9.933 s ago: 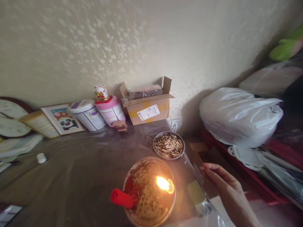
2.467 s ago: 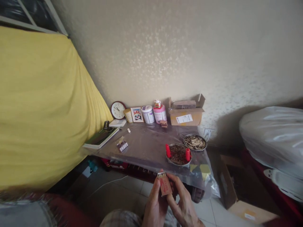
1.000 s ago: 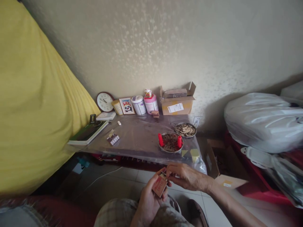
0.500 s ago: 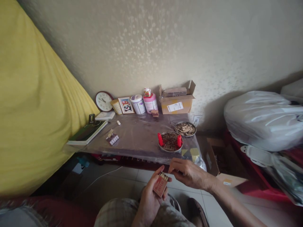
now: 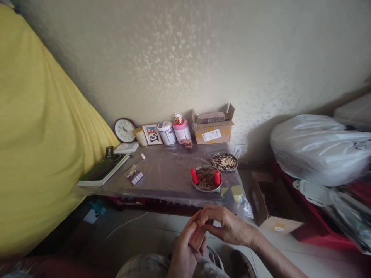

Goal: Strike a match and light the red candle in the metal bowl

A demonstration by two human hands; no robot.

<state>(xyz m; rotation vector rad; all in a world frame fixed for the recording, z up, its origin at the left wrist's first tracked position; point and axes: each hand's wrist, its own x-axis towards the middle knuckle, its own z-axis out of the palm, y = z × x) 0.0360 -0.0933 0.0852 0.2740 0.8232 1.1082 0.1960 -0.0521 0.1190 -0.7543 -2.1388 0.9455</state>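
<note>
My left hand (image 5: pixel 185 243) holds a small red matchbox (image 5: pixel 197 237) over my lap, its fingers wrapped round the sides. Over the box's upper end, my right hand (image 5: pixel 222 224) has its fingers bent and pinched together; they cover the opening, and whatever they grip is hidden. Beyond the hands, on the plastic-covered table (image 5: pixel 165 170), stands a round tin of dark bits (image 5: pixel 206 179) with a red upright piece (image 5: pixel 194 176) at its left and another (image 5: pixel 217 177) at its right. Behind it lies a dish of matchsticks (image 5: pixel 225 162).
Along the wall stand a clock (image 5: pixel 124 130), a panda picture (image 5: pixel 152 134), two tubs and an open carton (image 5: pixel 213 133). A dark book (image 5: pixel 104 170) and small packs (image 5: pixel 135 177) lie left. Right are a floor carton (image 5: pixel 275 224) and a white bag (image 5: pixel 319 148).
My right hand has moved left and down onto the top of the matchbox, covering the match heads that showed before. The view has shifted slightly.
</note>
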